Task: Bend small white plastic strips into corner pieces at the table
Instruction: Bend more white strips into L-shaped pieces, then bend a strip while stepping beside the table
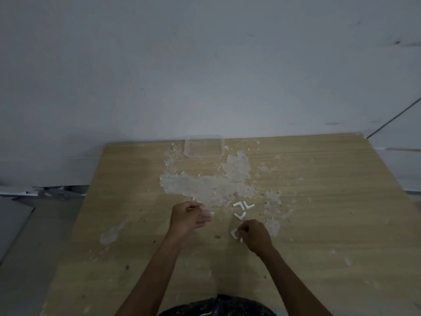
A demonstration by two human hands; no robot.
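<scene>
Pinching a bent corner piece (234,234) in the right hand (256,234), the left hand (189,217) grips white strips (206,213)

Container (204,145) at table (319,201) rear, corner pieces (243,209) before it

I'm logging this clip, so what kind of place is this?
Probably a makeshift workshop or craft corner: a worn wooden table with flaking white patches, standing against a bare white wall, with bent white corner pieces laid out on it.
</scene>
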